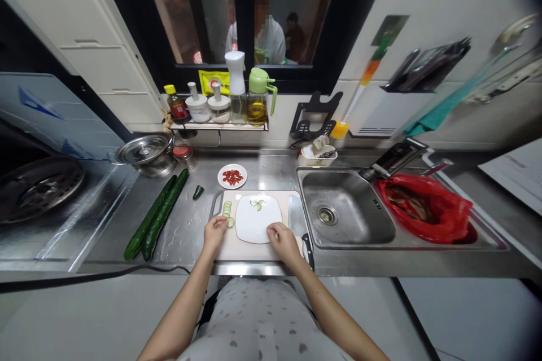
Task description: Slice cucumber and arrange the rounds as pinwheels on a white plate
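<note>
A square white plate [257,228] lies on the cutting board [243,252], with a few cucumber slices [257,203] near its far edge. Left of the plate runs a row of cucumber slices [227,207] on the board. My left hand [215,231] is at the near end of that row, thumb and fingers pinched on a slice. Over the plate's right edge, my right hand [283,241] is closed with curled fingers; whatever it may hold is hidden. A knife [307,248] with a black handle rests at the board's right side, its blade [296,211] pointing away.
Two whole cucumbers [158,220] and a cucumber end [198,192] lie at left. A small plate of chopped red pieces [232,176] stands behind the board. The sink [349,208] and a red bag [427,208] are at right, a steel pot [148,155] at back left.
</note>
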The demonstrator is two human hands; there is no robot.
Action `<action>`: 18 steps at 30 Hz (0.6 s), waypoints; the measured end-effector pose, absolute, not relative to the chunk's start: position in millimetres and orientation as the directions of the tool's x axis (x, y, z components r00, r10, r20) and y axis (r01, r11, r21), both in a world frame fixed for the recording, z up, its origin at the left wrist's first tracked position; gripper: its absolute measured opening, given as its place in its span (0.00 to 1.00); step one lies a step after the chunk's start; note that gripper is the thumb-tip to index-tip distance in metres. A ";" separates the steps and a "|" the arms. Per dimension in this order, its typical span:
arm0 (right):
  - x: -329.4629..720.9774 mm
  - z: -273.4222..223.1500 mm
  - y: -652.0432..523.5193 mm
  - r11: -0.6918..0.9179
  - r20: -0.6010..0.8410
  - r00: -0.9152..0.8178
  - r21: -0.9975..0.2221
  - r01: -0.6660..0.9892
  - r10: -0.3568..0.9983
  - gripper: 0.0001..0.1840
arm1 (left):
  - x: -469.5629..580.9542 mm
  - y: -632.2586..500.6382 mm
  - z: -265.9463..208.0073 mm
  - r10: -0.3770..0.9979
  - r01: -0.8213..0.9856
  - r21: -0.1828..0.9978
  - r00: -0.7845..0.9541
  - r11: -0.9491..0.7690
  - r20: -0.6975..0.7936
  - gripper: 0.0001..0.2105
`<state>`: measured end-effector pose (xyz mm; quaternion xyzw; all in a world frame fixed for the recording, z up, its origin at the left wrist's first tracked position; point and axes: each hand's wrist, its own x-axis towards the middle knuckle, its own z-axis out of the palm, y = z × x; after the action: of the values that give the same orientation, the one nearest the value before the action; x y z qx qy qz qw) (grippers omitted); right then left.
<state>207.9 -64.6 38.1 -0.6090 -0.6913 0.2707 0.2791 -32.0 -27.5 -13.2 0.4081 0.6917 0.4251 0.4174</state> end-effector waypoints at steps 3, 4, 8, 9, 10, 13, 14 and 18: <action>200.2 51.0 -48.6 0.132 0.098 -0.089 -0.787 0.603 0.991 0.10 | -19.2 -21.6 16.8 0.946 0.039 0.962 -0.198 0.270 -0.258 0.16; 196.9 57.0 -42.7 0.135 0.107 -0.081 -0.806 0.577 0.991 0.10 | -14.5 -19.3 29.6 0.957 0.026 0.968 -0.155 0.251 -0.244 0.16; 184.3 85.7 -23.8 0.199 0.180 -0.085 -0.876 0.439 0.980 0.10 | 0.7 -11.4 79.3 0.990 0.075 0.987 -0.005 0.142 -0.142 0.18; 182.0 92.7 -21.2 0.216 0.199 -0.084 -0.887 0.408 0.976 0.10 | 3.2 -10.2 89.2 0.992 0.086 0.989 0.016 0.121 -0.123 0.18; 180.2 99.0 -19.4 0.225 0.209 -0.084 -0.895 0.386 0.974 0.10 | 5.3 -9.3 97.5 0.994 0.093 0.991 0.039 0.100 -0.105 0.18; 177.1 112.6 -17.7 0.251 0.223 -0.117 -0.898 0.361 0.968 0.09 | 10.0 -8.3 112.5 0.995 0.106 0.993 0.085 0.050 -0.059 0.18; 176.6 115.3 -17.9 0.260 0.228 -0.130 -0.896 0.360 0.965 0.09 | 11.4 -8.2 114.4 0.994 0.110 0.993 0.097 0.041 -0.052 0.18; 177.2 119.4 -20.1 0.300 0.272 -0.127 -0.889 0.347 0.954 0.09 | 15.5 -9.9 110.3 0.999 0.103 0.994 0.016 0.039 -0.041 0.22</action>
<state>177.2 -20.1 119.4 -0.4854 -0.6702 0.3385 0.4479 15.5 -9.9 110.3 0.5194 0.5306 0.4590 0.4879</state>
